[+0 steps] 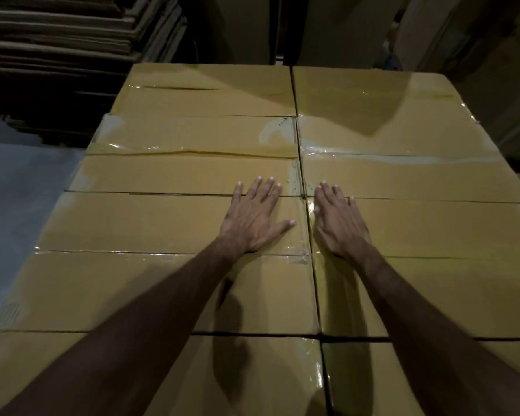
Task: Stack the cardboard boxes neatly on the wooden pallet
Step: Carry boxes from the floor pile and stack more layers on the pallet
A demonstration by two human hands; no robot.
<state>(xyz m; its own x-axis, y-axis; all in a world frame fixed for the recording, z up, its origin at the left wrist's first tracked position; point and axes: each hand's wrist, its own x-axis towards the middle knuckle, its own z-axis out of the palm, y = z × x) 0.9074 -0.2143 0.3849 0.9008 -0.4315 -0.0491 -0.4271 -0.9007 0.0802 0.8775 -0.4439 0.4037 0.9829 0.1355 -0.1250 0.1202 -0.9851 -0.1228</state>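
Left hand and right hand flat, fingers straight, grasping nothing. Each presses a box beside the seam, likely levelling the tops.

A flat top layer of sealed tan cardboard boxes is seen, laid in two columns divided by a narrow straight seam running away from the camera. Each box top is closed along a centre flap line and sealed with glossy clear tape, wrinkled in places. The middle-left box and middle-right box are set edge to edge, tops level. The far-left box and far-right box are butted against them; a slightly raised, buckled flap is noted on the far-left one. The near-left box and near-right box are separated from the middle row by a dark gap. The wooden pallet is hidden beneath the boxes.
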